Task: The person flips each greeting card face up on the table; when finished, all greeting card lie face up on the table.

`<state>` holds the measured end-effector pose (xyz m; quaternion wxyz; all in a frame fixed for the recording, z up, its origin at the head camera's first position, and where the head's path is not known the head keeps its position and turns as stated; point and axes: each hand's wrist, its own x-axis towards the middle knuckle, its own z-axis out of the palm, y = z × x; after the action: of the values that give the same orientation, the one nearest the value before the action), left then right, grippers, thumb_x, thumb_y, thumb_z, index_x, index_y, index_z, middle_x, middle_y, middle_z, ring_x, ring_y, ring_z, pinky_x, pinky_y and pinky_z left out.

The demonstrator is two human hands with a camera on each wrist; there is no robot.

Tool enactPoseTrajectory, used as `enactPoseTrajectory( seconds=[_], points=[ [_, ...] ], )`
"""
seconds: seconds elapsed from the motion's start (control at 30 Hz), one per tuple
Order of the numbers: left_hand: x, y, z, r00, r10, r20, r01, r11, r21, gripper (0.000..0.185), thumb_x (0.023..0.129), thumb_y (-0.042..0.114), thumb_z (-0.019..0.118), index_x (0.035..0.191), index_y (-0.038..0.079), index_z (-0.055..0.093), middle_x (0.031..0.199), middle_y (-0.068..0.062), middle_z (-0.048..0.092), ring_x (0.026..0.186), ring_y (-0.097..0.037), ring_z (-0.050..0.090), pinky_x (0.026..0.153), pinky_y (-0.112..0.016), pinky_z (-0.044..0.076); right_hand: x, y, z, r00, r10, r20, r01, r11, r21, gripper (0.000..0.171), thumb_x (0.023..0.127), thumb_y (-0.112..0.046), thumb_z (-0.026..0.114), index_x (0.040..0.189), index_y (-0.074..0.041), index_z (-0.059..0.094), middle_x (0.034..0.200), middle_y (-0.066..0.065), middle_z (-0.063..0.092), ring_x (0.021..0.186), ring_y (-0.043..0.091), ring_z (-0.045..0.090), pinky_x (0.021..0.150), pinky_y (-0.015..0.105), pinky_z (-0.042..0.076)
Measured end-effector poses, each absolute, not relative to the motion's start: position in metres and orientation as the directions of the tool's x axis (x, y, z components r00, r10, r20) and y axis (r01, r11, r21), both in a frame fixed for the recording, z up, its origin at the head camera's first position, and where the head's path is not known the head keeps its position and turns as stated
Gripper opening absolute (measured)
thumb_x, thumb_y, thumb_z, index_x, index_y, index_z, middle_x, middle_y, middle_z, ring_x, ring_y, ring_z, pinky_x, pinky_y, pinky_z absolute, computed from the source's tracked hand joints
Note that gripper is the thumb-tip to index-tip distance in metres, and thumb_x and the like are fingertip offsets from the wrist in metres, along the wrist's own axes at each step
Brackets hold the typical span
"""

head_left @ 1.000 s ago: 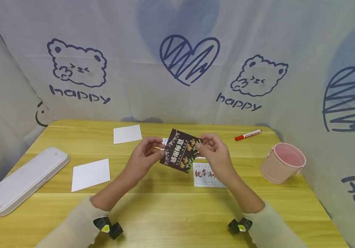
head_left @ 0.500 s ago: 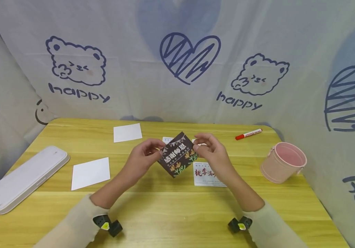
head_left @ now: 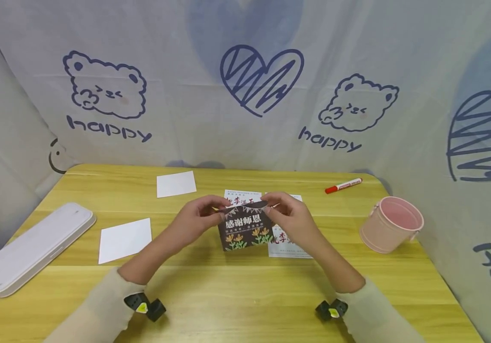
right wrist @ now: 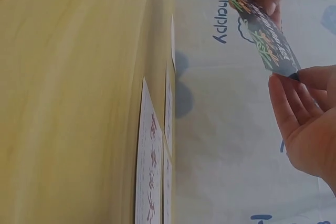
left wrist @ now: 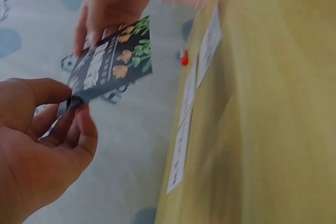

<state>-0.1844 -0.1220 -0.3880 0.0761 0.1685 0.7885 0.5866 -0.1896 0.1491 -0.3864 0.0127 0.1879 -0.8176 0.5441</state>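
A dark card [head_left: 247,231] with white lettering, bunting and orange flowers is held up over the table between both hands. My left hand [head_left: 197,216] pinches its upper left corner between thumb and fingers. At the upper right corner, my right hand [head_left: 290,216] pinches it the same way. The card's top edge bows toward me, and its printed face tilts upward. In the left wrist view the card [left wrist: 113,61] shows clear of the tabletop. Behind and below it lie white cards with red lettering, one at the back [head_left: 242,196] and one at the right [head_left: 290,247], partly hidden.
Two blank white cards lie on the left, one nearer [head_left: 125,240] and one farther [head_left: 176,184]. A long white case [head_left: 35,247] sits at the table's left edge. A red-capped marker [head_left: 343,186] and a pink bucket [head_left: 391,225] stand out on the right. A printed curtain [head_left: 185,95] hangs behind.
The dark card has turned in the hands from a slanted pose to nearly level, its lettering now upright. Both hands now pinch its top corners, and its top edge has bent.
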Motion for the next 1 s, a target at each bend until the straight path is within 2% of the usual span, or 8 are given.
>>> enactPoseTrajectory(
  seconds=[0.17,0.27,0.43,0.53,0.7,0.83,1.0],
  points=[
    [-0.19,-0.133,-0.384,-0.923,0.381,0.05,0.145,0.224,0.964,0.028,0.099,0.008,0.059,0.127,0.006,0.063,0.11,-0.012,0.066,0.099,-0.03,0.064,0.086,-0.036,0.055,-0.192,0.151,-0.384,-0.946,-0.267,0.186,-0.257,0.262,-0.93,0.029,0.097,-0.007,0.065,0.125,-0.006,0.063,0.109,0.015,0.064,0.08,0.019,0.069,0.075,0.035,0.061],
    [-0.193,-0.135,-0.384,-0.92,0.387,0.062,0.151,0.205,0.967,0.03,0.099,0.005,0.059,0.128,0.001,0.06,0.105,-0.012,0.066,0.093,-0.026,0.065,0.081,-0.033,0.056,-0.194,0.149,-0.386,-0.947,-0.273,0.171,-0.245,0.27,-0.931,0.029,0.096,-0.007,0.065,0.125,-0.006,0.062,0.108,0.015,0.064,0.08,0.02,0.068,0.075,0.034,0.061],
    [-0.203,-0.138,-0.392,-0.924,0.38,0.048,0.144,0.228,0.963,0.029,0.096,0.001,0.059,0.125,-0.002,0.059,0.102,-0.015,0.066,0.086,-0.023,0.066,0.083,-0.045,0.057,-0.201,0.145,-0.396,-0.945,-0.306,0.117,-0.235,0.384,-0.893,0.029,0.095,-0.01,0.068,0.124,-0.009,0.064,0.102,0.011,0.066,0.08,0.026,0.068,0.074,0.047,0.059],
    [-0.21,-0.14,-0.403,-0.924,0.383,-0.008,0.107,0.279,0.954,0.027,0.094,0.001,0.059,0.121,0.0,0.062,0.102,-0.016,0.066,0.087,-0.026,0.066,0.086,-0.048,0.057,-0.208,0.144,-0.405,-0.937,-0.348,0.044,-0.219,0.484,-0.847,0.027,0.095,-0.012,0.069,0.122,-0.011,0.067,0.098,0.008,0.067,0.082,0.028,0.069,0.07,0.046,0.058],
    [-0.223,-0.137,-0.422,-0.916,0.392,-0.08,0.076,0.366,0.927,0.023,0.092,-0.001,0.059,0.114,-0.001,0.064,0.097,-0.014,0.065,0.083,-0.02,0.065,0.079,-0.036,0.059,-0.22,0.145,-0.418,-0.921,-0.389,-0.032,-0.238,0.624,-0.744,0.022,0.093,-0.016,0.071,0.115,-0.014,0.07,0.095,0.002,0.066,0.081,0.02,0.065,0.066,0.032,0.054],
    [-0.231,-0.131,-0.433,-0.908,0.41,-0.087,0.113,0.439,0.892,0.019,0.092,0.0,0.06,0.111,-0.001,0.065,0.093,-0.012,0.067,0.077,-0.019,0.062,0.069,-0.029,0.055,-0.226,0.145,-0.423,-0.919,-0.389,-0.062,-0.253,0.704,-0.664,0.018,0.092,-0.019,0.073,0.109,-0.015,0.071,0.091,-0.002,0.065,0.077,0.015,0.061,0.065,0.031,0.053],
    [-0.239,-0.128,-0.439,-0.904,0.418,-0.092,0.164,0.537,0.827,0.017,0.093,0.003,0.064,0.109,-0.001,0.067,0.094,-0.01,0.067,0.079,-0.017,0.059,0.069,-0.027,0.049,-0.234,0.144,-0.428,-0.91,-0.407,-0.073,-0.302,0.774,-0.557,0.017,0.091,-0.021,0.074,0.107,-0.015,0.073,0.092,-0.005,0.067,0.075,0.011,0.06,0.069,0.03,0.051]
  ],
)
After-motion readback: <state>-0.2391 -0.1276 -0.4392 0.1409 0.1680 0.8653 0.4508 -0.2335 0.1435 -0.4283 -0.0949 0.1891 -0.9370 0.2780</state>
